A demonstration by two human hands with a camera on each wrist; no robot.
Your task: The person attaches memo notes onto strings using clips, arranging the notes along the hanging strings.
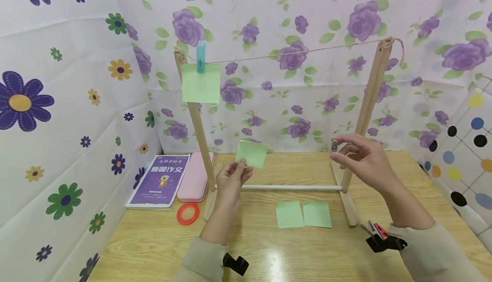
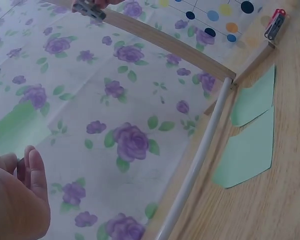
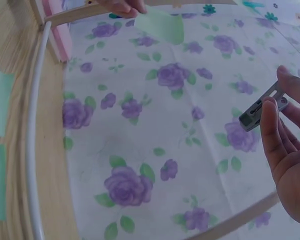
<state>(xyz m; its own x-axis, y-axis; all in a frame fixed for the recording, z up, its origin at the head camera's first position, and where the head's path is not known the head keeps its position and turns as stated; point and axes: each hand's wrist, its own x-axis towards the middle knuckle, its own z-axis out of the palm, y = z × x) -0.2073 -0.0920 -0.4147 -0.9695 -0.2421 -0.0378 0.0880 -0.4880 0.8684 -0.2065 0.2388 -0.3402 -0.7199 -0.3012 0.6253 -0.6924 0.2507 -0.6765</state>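
In the head view my left hand (image 1: pixel 233 178) pinches a light green sticky note (image 1: pixel 252 154) by its lower left part, above the white crossbar (image 1: pixel 292 187). My right hand (image 1: pixel 363 156) is raised by the right wooden post (image 1: pixel 372 89) and pinches a grey clothespin (image 3: pixel 263 106) between thumb and fingers. A twine line (image 1: pixel 284 54) runs between the two posts. From its left end hangs another green note (image 1: pixel 201 84), held by a blue clothespin (image 1: pixel 201 57). Two more green notes (image 1: pixel 290 215) lie side by side on the table.
A purple book (image 1: pixel 159 181), a pink case (image 1: pixel 195 177) and a red tape roll (image 1: pixel 188 213) lie at the left. Red and grey clothespins (image 1: pixel 378 229) lie near my right wrist. The left post (image 1: pixel 201 139) stands close behind my left hand. Flowered cloth hangs behind the frame.
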